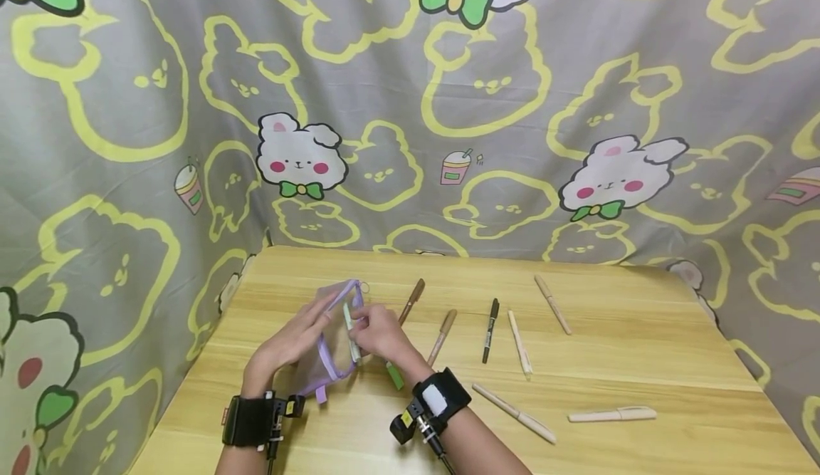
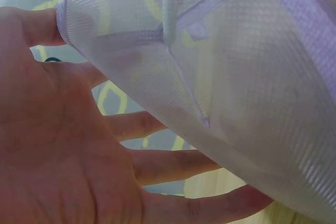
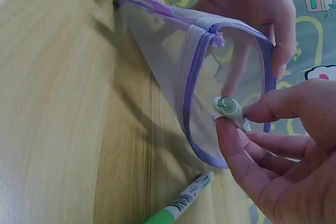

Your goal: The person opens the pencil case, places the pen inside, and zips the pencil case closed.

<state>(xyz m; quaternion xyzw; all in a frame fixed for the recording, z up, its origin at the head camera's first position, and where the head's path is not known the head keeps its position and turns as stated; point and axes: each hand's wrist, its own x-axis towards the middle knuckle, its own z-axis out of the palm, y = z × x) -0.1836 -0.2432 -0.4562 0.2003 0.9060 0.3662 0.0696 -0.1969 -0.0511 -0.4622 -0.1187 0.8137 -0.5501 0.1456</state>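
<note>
A translucent mesh zip pouch (image 1: 320,357) with purple trim stands tilted on the table, its mouth facing right. My left hand (image 1: 297,336) holds it by the upper rim. In the left wrist view, the fingers (image 2: 173,166) spread along the far side of the mesh. My right hand (image 1: 382,332) pinches a pale green pen (image 3: 231,109) between thumb and fingertips, one end pointing at the camera in the right wrist view. The pen is at the pouch's mouth. Beneath the right hand lies a green-and-white marker (image 3: 181,200), partly hidden in the head view.
To the right lie a brown pen (image 1: 413,297), a tan pen (image 1: 443,332), a black marker (image 1: 490,329), a cream pen (image 1: 519,343) and several beige pens, including one (image 1: 611,415) near the front. A patterned curtain (image 1: 500,140) hangs behind the wooden table (image 1: 705,361).
</note>
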